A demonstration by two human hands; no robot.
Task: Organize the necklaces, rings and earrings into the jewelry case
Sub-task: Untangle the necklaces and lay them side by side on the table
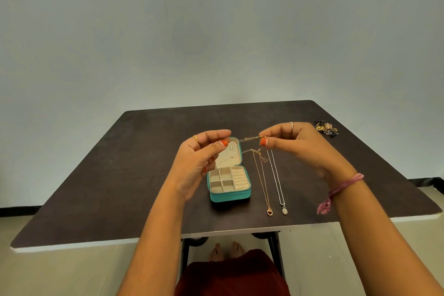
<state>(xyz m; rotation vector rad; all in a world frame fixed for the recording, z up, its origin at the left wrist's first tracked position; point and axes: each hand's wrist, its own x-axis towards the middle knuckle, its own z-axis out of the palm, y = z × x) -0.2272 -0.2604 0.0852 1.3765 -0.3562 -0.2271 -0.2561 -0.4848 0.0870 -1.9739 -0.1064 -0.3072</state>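
A teal jewelry case [229, 196] lies open mid-table, its beige compartments empty and its lid [230, 155] tilted back. My left hand [204, 158] and my right hand [295, 144] are raised above the case, each pinching an end of a thin gold chain [251, 138] stretched between them. The chain looks blurred. On the table right of the case lie a gold necklace [263, 184] with a round pendant and a silver necklace [277, 184] with an oval pendant, both laid straight. A small tangle of chain [260, 152] sits at their far ends.
A cluster of dark and gold earrings [326, 128] lies near the table's far right edge. The dark table [120, 187] ends close to my body; my feet and a red garment show below it. A pink thread band hangs from my right wrist.
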